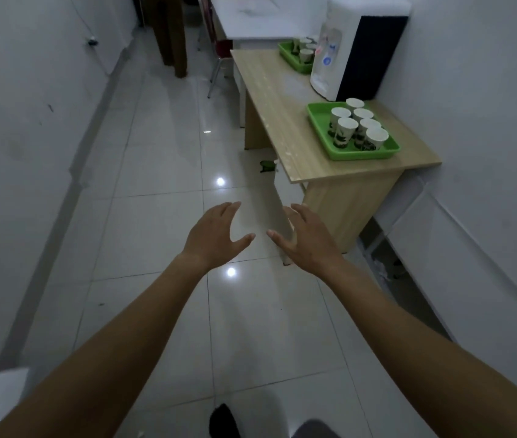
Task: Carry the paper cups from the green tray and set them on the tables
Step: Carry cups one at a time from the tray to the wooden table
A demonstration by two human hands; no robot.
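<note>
A green tray [320,116] sits on the near end of a wooden table [279,99] at the right. It holds several white paper cups [347,129] with green print, standing upright. A second green tray [287,52] with more cups [306,55] lies at the table's far end, beside a water dispenser. My left hand [216,233] and my right hand [306,235] are stretched out over the floor, palms facing each other, fingers spread, holding nothing. Both hands are well short of the near tray, below and left of it.
A white water dispenser [330,42] with a dark side stands on the table against the right wall. A white table [251,20] and a red chair [224,47] are farther back. Glossy tiled floor runs between white walls. A small green object [266,166] lies under the table edge.
</note>
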